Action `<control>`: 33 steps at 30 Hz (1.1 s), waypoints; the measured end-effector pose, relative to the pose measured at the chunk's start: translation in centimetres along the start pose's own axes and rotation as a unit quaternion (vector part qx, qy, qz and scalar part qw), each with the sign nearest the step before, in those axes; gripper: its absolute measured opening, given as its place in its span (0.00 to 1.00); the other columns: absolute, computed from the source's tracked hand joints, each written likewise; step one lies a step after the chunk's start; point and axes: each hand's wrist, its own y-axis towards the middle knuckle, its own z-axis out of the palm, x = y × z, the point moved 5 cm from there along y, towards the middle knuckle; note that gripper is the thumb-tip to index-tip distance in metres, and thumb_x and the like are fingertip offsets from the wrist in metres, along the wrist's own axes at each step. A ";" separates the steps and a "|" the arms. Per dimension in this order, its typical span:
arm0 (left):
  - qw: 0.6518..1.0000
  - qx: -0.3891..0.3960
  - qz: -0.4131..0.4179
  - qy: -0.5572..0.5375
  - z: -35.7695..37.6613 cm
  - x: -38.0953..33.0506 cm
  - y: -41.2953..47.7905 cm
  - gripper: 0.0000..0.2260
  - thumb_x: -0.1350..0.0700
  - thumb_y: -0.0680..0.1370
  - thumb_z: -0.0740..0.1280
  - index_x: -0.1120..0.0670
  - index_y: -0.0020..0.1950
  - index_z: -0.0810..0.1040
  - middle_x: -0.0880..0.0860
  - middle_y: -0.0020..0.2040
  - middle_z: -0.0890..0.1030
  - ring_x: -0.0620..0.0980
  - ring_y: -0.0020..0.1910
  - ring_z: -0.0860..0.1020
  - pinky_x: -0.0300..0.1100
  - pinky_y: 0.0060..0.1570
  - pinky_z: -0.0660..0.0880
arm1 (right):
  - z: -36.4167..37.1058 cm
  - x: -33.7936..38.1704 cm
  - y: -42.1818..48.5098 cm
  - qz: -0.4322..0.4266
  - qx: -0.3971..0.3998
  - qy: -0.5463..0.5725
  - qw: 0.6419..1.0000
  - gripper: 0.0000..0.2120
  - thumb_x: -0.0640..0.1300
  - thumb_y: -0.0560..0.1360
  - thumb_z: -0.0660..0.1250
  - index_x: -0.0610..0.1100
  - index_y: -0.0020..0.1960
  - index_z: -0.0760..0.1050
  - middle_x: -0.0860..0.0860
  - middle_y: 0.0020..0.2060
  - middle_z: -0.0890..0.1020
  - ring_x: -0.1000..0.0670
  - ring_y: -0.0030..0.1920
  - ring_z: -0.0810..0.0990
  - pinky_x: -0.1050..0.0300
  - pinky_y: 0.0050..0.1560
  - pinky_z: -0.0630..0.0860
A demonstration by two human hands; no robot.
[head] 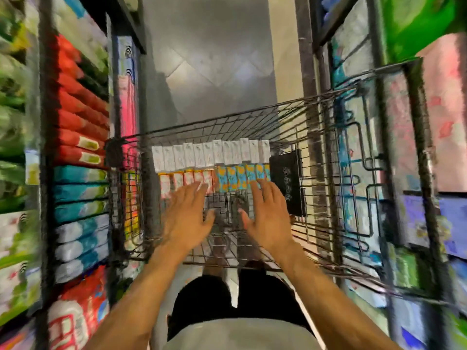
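The left hand is spread flat, its fingertips at the red boxes. The right hand is spread too, fingertips at the blue boxes. Blur hides whether either hand touches them. White boxes stand just beyond both hands, and a black box stands right of the right hand. All sit in a wire cart on a grey tiled floor, between packed shelves.
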 end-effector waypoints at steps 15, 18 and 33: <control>0.957 0.100 -0.168 -0.215 14.3 3.9 13.4 0.28 0.44 0.79 0.68 0.48 0.77 0.69 0.54 0.76 0.71 0.56 0.76 0.67 0.47 0.74 0.63 | 15.0 -5.6 14.2 -0.057 0.084 0.046 0.994 0.44 0.55 0.70 0.79 0.38 0.78 0.67 0.39 0.73 0.73 0.35 0.74 0.70 0.36 0.75 0.66; 0.936 0.126 -0.217 -0.247 18.0 5.0 15.2 0.26 0.36 0.75 0.67 0.40 0.71 0.70 0.48 0.68 0.77 0.53 0.65 0.76 0.56 0.64 0.76 | 17.2 -6.1 15.4 -0.072 0.094 0.043 0.992 0.45 0.54 0.68 0.81 0.39 0.78 0.67 0.39 0.75 0.71 0.35 0.76 0.67 0.35 0.77 0.64; 0.905 0.050 -0.268 -0.326 21.2 7.0 18.2 0.30 0.33 0.66 0.73 0.43 0.64 0.75 0.45 0.57 0.82 0.45 0.54 0.83 0.48 0.51 0.83 | 20.1 -6.3 16.9 -0.108 0.021 0.040 0.993 0.38 0.56 0.64 0.76 0.43 0.70 0.73 0.46 0.66 0.64 0.40 0.69 0.64 0.49 0.79 0.44</control>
